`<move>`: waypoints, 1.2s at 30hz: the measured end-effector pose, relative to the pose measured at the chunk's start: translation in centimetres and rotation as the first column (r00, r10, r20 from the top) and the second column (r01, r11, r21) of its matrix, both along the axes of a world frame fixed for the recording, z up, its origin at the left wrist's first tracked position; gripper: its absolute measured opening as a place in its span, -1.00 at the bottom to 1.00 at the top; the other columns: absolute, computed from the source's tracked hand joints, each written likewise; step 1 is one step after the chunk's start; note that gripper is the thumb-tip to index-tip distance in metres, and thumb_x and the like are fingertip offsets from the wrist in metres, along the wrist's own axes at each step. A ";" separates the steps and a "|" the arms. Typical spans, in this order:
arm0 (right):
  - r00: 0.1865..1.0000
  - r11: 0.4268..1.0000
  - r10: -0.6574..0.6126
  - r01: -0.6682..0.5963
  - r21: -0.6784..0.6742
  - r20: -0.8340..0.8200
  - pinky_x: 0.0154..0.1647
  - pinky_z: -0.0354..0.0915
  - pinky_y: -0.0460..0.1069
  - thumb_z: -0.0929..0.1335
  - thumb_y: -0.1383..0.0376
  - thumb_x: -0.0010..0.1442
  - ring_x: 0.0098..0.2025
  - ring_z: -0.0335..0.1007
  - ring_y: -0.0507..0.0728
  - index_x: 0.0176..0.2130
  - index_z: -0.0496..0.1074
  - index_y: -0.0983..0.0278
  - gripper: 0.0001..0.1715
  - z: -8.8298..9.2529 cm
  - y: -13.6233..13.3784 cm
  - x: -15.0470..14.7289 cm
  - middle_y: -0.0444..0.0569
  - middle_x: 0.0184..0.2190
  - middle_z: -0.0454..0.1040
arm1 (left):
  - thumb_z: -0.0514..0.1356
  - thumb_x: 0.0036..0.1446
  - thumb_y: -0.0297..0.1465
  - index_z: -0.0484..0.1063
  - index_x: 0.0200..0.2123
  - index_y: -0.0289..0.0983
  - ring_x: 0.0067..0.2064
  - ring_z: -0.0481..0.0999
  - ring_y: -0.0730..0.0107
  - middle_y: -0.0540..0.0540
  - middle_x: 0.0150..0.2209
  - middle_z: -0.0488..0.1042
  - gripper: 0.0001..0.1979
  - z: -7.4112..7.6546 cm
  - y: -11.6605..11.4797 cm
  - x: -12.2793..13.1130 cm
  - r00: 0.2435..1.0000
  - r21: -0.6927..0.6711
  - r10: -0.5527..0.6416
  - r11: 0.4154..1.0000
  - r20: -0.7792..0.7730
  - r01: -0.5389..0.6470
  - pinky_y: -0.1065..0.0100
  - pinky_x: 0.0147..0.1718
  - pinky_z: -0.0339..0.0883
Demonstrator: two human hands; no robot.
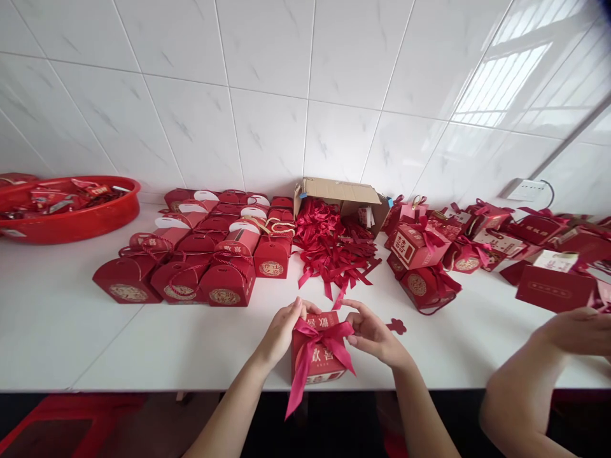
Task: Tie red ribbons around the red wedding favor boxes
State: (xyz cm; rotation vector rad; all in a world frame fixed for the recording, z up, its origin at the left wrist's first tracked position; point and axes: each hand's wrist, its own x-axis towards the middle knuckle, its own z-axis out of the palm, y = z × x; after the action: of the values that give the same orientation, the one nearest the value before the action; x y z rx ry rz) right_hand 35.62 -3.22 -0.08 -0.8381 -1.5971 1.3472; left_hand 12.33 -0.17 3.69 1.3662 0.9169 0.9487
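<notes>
In the lower middle, a red gift box (324, 357) with pale lettering stands at the table's front edge. A pink-red ribbon bow (321, 336) sits on its top, one tail hanging down the front left. My left hand (286, 324) is closed on the box's left and back side. My right hand (375, 334) is at the right loop of the bow, thumb and curled fingers around the loop's edge, index finger stretched toward the back. Just behind the box, a pile of red ribbons (329, 248) spills from an opened cardboard carton (341, 191).
Rows of red boxes with cord handles (224, 286) stand left. A red basin (71, 222) holds packets. Ribboned boxes (424, 286) crowd the right, near a flower-shaped tag (397, 326). Another person's arm (529, 362) reaches in at right. A power strip (525, 189) lies by the wall.
</notes>
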 end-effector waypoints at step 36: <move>0.153 0.143 -0.988 0.926 0.349 -0.002 0.19 0.23 0.27 0.57 0.03 -0.26 0.26 0.14 0.38 0.34 -0.15 0.20 0.40 4.1 -0.1 16.6 0.23 0.28 0.10 | 0.04 0.00 -0.56 0.32 -0.01 -0.19 0.18 0.33 0.12 -0.19 0.07 0.37 -0.55 -7.2 -3.4 0.7 0.895 0.221 0.195 0.969 -0.402 -0.112 0.02 0.17 0.19</move>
State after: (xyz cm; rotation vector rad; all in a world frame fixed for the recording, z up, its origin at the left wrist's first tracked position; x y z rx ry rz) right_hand 52.26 -3.29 4.04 -1.5166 -0.8796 0.0063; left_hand 13.04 -3.58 -3.51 1.7254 1.3030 0.8929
